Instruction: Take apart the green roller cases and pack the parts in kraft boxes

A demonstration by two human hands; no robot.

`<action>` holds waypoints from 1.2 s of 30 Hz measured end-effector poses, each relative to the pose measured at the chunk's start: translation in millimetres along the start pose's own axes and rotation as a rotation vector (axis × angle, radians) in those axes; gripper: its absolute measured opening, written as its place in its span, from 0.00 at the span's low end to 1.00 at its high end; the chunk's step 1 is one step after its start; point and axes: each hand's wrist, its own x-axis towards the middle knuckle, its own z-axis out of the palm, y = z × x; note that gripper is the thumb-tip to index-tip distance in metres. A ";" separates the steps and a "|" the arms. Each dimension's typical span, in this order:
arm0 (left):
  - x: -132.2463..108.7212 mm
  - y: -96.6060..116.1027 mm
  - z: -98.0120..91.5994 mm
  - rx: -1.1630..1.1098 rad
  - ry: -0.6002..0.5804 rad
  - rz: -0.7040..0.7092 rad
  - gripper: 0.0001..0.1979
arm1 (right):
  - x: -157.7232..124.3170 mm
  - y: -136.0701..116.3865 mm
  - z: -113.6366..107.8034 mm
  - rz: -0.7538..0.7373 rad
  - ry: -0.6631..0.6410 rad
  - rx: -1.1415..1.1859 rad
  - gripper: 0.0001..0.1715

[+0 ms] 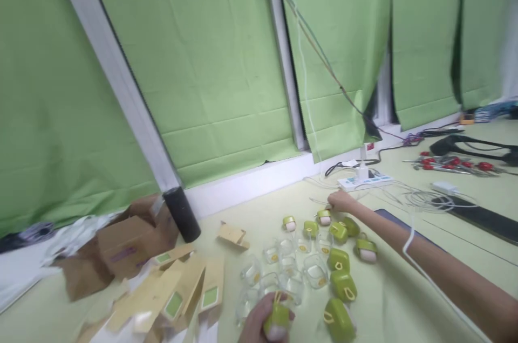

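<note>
At the bottom centre, my left hand [259, 321] is closed round a green case [278, 315] with a yellow loop. My right hand [340, 201] reaches far out to the right; its fingers are closed beside a small green case [324, 217] with a pale underside, and the end of a white cable is near them. Whether they grip anything is too small to tell. Several green cases [343, 285] lie on the table below my right forearm. Clear glass-like cups [315, 271] with yellow stickers stand left of them.
Flat tan boxes [210, 289] lie at the lower left, with a brown carton [127, 240] and a black cylinder [181, 214] behind. A power strip [364, 181], coiled white cables [429, 200] and red-handled tools [457, 164] are at the right. A white cable crosses my right forearm.
</note>
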 end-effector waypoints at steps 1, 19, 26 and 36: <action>-3.8 2.2 2.6 -0.095 0.034 -0.044 0.24 | -0.8 1.5 -1.5 -0.007 -0.007 0.006 0.18; -36.1 3.6 25.2 -0.521 -0.105 0.122 0.19 | -188.4 -144.7 56.0 -0.683 -0.080 1.212 0.05; -35.8 -10.2 27.2 -0.493 -0.187 0.099 0.14 | -197.1 -133.9 59.2 -0.686 -0.019 1.145 0.05; -38.6 -3.2 31.3 -0.509 -0.072 0.131 0.13 | -190.4 -116.3 48.4 -0.337 -0.050 0.967 0.14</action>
